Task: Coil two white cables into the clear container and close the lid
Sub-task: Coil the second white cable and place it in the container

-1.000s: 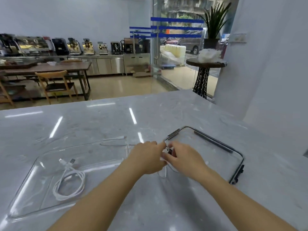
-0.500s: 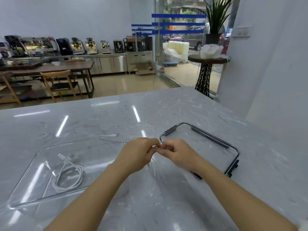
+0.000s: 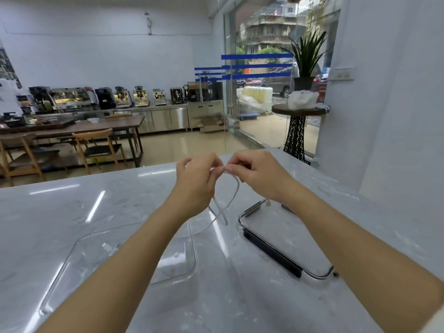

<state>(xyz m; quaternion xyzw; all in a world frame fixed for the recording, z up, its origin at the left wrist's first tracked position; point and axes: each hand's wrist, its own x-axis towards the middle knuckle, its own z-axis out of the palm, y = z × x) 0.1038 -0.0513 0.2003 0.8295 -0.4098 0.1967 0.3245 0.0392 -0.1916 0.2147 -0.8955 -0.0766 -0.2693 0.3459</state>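
Both hands are raised above the marble counter, pinching a white cable between them. My left hand and my right hand meet fingertip to fingertip, and the cable hangs below them in a loop. The clear container lies on the counter at lower left, largely behind my left forearm. Only the plug end of the other white cable shows inside it. The clear lid with black clips lies flat to the right of the container, under my right forearm.
The marble counter runs out left and forward. A white wall stands close on the right. Beyond the counter are a wooden table with chairs and a round side table with a plant.
Both hands have risen from the counter surface, lifting the white cable so it now hangs in a loop. The camera has tilted upward.
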